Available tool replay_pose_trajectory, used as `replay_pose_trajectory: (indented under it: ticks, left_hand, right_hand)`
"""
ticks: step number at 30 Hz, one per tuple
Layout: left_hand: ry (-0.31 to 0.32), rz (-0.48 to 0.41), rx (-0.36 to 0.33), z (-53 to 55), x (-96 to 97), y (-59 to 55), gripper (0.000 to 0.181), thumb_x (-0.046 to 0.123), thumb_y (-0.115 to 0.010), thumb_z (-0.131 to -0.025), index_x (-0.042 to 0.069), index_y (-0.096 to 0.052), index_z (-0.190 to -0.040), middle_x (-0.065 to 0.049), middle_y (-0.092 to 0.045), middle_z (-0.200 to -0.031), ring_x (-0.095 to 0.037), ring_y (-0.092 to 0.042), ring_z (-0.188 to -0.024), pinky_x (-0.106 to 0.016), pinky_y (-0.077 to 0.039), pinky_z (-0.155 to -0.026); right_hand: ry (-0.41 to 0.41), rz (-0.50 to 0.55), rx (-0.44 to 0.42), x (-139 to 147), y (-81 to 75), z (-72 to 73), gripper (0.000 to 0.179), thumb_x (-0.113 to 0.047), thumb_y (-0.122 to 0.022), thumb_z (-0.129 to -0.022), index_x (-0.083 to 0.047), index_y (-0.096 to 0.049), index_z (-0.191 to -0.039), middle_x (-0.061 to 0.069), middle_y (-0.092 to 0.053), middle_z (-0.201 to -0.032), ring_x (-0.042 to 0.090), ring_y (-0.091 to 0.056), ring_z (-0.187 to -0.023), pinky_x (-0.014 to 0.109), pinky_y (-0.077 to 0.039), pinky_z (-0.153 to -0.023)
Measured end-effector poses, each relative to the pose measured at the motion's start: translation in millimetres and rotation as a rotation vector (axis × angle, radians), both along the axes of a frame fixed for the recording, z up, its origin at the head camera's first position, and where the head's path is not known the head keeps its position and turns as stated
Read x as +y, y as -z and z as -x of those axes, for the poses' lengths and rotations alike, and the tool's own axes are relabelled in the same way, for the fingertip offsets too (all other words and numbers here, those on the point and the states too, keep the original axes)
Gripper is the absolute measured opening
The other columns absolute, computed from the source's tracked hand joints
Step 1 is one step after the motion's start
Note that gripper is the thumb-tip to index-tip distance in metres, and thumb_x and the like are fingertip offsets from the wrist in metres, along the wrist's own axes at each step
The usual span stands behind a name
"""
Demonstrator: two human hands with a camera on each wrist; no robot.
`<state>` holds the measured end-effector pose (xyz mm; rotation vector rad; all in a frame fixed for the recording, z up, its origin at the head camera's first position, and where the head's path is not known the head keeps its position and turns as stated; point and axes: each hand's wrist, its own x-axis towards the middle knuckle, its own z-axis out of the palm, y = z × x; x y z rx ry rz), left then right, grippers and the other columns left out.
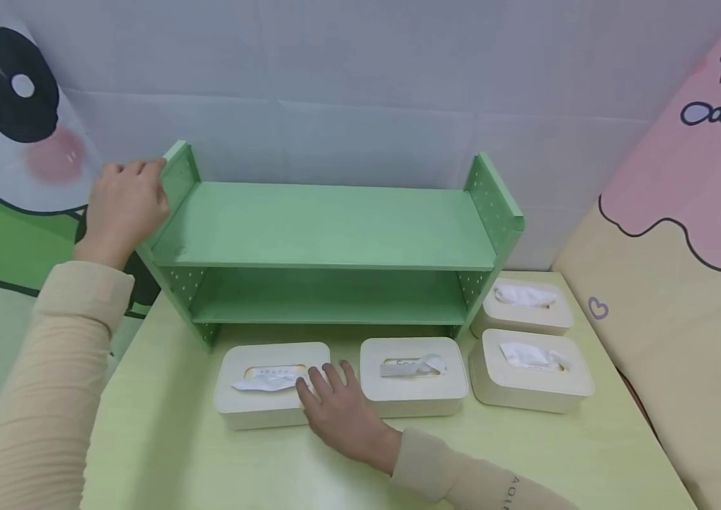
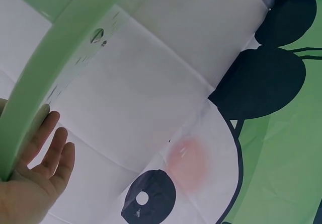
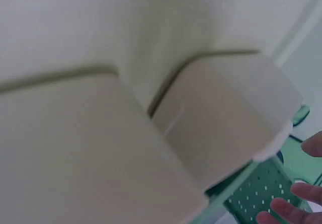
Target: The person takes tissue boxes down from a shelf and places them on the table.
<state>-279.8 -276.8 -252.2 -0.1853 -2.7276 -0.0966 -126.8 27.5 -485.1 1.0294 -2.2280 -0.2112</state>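
Observation:
A green two-tier shelf (image 1: 335, 225) stands on the table, its side panels dotted with small holes. My left hand (image 1: 126, 207) grips the top of its left side panel. In the left wrist view, that panel (image 2: 63, 43) passes between thumb and fingers of the hand (image 2: 43, 186). My right hand (image 1: 346, 418) has its fingers spread at the right end of a cream tissue box (image 1: 252, 421) in front of the shelf. Whether it touches the box, I cannot tell. Another tissue box (image 1: 411, 408) sits just right of that hand. Fingertips of the right hand (image 3: 297, 211) enter the right wrist view.
Two more tissue boxes, one nearer (image 1: 529, 386) and one farther (image 1: 523, 319), stand right of the shelf. A pale yellow-green table (image 1: 258, 471) carries everything. Cartoon-printed sheets (image 1: 367, 92) hang behind and at both sides.

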Motion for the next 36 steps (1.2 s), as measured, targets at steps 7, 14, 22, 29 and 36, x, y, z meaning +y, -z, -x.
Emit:
replay_pose_trajectory:
  ticks: [7, 14, 22, 29, 36]
  left_hand:
    - [0.012, 0.034, -0.061, -1.6, -2.1, -5.8, 0.052, 0.012, -0.026, -0.091, -0.003, -0.029, -0.14, -0.032, -0.04, -0.132, -0.056, -0.035, -0.11, -0.065, -0.031, -0.089]
    - [0.023, 0.069, -0.129, -2.4, -4.2, -11.5, 0.054, 0.016, -0.03, -0.092, 0.0, -0.021, -0.144, -0.031, -0.035, -0.137, -0.059, -0.033, -0.111, -0.068, -0.031, -0.085]
    - [0.041, 0.057, -0.079, -8.1, -3.8, -8.4, 0.055, 0.017, -0.034, -0.092, 0.003, -0.023, -0.144, -0.031, -0.039, -0.134, -0.058, -0.038, -0.106, -0.066, -0.034, -0.079]
    - [0.017, 0.044, -0.065, -22.0, -5.1, -5.9, 0.061, 0.035, -0.036, -0.096, 0.003, -0.019, -0.145, -0.029, -0.034, -0.139, -0.057, -0.031, -0.117, -0.067, -0.028, -0.09]
    - [-0.014, -0.002, -0.07, -40.2, -8.6, -5.2, 0.075, 0.054, -0.032, -0.092, 0.007, -0.013, -0.147, -0.025, -0.025, -0.146, -0.054, -0.022, -0.126, -0.068, -0.019, -0.095]
  right_hand:
    - [0.016, 0.038, -0.011, 22, -35.2, 14.3, 0.044, -0.041, -0.05, -0.087, -0.014, -0.05, -0.121, 0.007, -0.056, -0.117, 0.025, -0.054, -0.107, 0.048, -0.042, -0.095]
    - [0.021, 0.105, -0.036, 49, -62.8, 31.3, 0.041, -0.036, -0.034, -0.094, -0.013, -0.051, -0.123, 0.009, -0.054, -0.121, 0.028, -0.052, -0.112, 0.052, -0.038, -0.098]
    - [0.108, 0.183, -0.082, 86, -89.7, 48.9, 0.047, -0.038, -0.042, -0.09, -0.011, -0.048, -0.128, 0.013, -0.051, -0.127, 0.034, -0.047, -0.116, 0.056, -0.031, -0.101]
    - [0.199, 0.21, -0.132, 122, -107.9, 50.7, 0.055, -0.044, -0.039, -0.09, -0.01, -0.044, -0.133, 0.015, -0.046, -0.132, 0.036, -0.041, -0.121, 0.059, -0.029, -0.1]
    - [0.237, 0.245, -0.164, 150, -117.5, 42.8, 0.06, -0.05, -0.033, -0.09, -0.01, -0.043, -0.133, 0.015, -0.046, -0.132, 0.038, -0.039, -0.12, 0.059, -0.027, -0.1]
